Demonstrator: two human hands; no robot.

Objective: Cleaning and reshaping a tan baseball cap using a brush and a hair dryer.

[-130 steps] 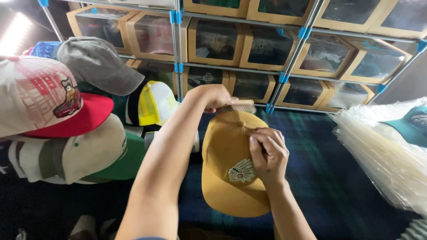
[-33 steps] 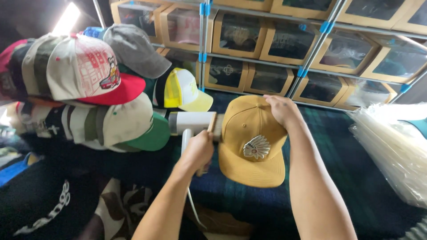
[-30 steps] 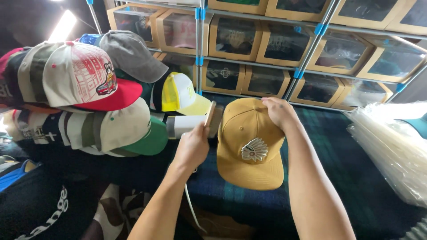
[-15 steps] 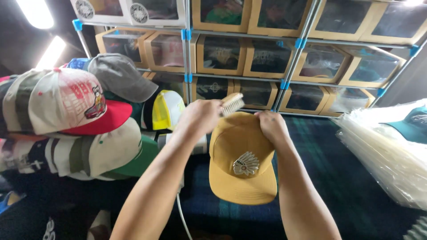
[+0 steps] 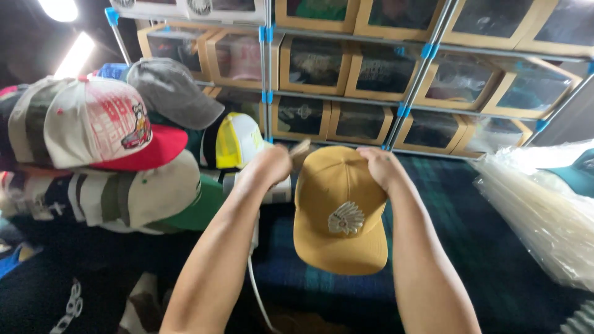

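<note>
Since half a second ago the left hand (image 5: 267, 166) has slid its small brush (image 5: 301, 148) off the crown to the back left edge of the tan cap (image 5: 340, 210), so the brushing looks to be working round the rim. Its grip is clenched on the brush, while the right hand (image 5: 378, 166) grips the cap's back edge. The cap hangs over the dark plaid cloth (image 5: 470, 247), long axis front to back, brim toward the person, crest patch facing up.
</note>
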